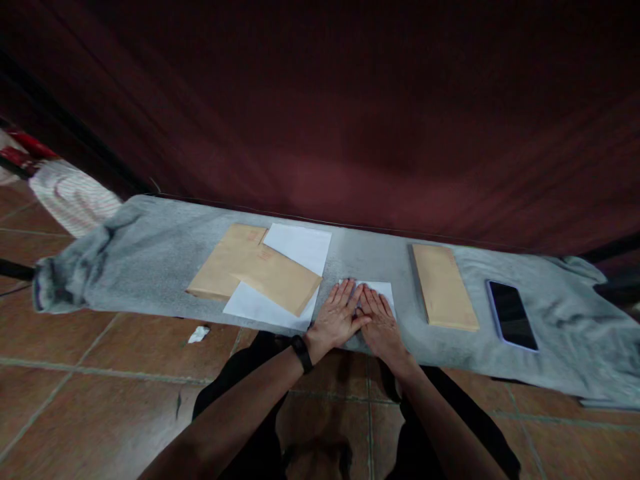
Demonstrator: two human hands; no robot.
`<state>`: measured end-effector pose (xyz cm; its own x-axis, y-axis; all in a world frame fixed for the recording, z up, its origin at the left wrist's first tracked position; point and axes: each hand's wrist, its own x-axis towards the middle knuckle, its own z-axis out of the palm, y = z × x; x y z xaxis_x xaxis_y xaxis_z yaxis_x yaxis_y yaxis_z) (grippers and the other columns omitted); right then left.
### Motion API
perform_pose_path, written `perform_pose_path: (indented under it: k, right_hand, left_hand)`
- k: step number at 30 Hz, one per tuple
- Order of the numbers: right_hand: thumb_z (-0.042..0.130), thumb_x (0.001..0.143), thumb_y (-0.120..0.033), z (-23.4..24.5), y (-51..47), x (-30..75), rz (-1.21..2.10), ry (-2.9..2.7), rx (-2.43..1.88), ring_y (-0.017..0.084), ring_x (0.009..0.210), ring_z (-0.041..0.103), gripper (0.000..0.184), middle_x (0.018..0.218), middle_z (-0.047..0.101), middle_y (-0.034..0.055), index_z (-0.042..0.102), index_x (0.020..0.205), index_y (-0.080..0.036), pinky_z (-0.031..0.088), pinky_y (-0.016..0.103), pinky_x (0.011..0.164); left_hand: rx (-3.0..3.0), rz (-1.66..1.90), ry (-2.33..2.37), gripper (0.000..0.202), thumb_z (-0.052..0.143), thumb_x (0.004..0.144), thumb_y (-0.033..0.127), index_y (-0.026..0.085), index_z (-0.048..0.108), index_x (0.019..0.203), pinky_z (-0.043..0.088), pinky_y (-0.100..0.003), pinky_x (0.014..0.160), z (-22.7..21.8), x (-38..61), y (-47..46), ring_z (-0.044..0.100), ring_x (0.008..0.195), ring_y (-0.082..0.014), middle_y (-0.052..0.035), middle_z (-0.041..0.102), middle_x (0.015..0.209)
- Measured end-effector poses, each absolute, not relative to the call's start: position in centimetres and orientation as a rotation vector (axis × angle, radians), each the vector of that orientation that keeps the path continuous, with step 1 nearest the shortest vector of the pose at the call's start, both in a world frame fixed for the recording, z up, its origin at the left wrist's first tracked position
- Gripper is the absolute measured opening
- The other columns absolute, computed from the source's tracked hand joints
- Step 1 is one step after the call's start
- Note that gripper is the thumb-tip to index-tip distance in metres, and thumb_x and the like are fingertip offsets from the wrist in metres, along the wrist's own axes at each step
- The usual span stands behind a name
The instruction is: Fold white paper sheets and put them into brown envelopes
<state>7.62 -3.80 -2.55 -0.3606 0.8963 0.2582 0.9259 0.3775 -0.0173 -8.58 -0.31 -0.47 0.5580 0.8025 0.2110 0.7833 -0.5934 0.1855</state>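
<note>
Both hands press flat on a white sheet of paper near the bench's front edge; it looks folded, and most of it is hidden under them. My left hand lies with its fingers stretched out, its thumb crossing toward the other hand. Beside it, my right hand is flat too, fingers extended. Just left of my hands, a brown envelope rests across white paper sheets and overlaps a stack of brown envelopes. To the right stands another stack of brown envelopes.
A grey cloth covers the narrow bench. At its right part lies a phone with a light purple case. A dark red panel rises behind the bench. Crumpled white paper lies on the tiled floor. Striped fabric hangs at far left.
</note>
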Motion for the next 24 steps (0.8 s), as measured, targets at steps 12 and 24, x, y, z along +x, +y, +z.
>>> perform_pose_path:
  k: [12, 24]
  right_hand:
    - [0.032, 0.106, -0.032, -2.9, -3.5, 11.2, -0.244, -2.245, -1.735, 0.030, 0.147, 0.035, 0.060, 0.160, 0.034, 0.0194, 0.018, 0.160, -0.008, 0.030, 0.050, 0.118]
    - [0.033, 0.106, -0.033, -2.4, -4.4, 11.9, -0.180, -2.055, -1.921, 0.030, 0.142, 0.043, 0.055, 0.157, 0.041, 0.0170, 0.033, 0.156, -0.008, 0.035, 0.048, 0.116]
  left_hand:
    - [2.778, 0.405, 1.466, 0.064, 0.044, 0.100, 0.051, 0.018, 0.035, 0.155, 0.024, -0.049, 0.122, -0.7, -8.7, -0.4, 0.029, 0.151, -0.0298, -0.0169, 0.031, 0.163]
    - [2.737, 0.449, 1.517, 0.058, 0.037, 0.103, 0.033, 0.010, 0.033, 0.155, 0.030, -0.047, 0.122, -1.4, -9.6, -0.5, 0.026, 0.152, -0.0282, -0.0176, 0.031, 0.162]
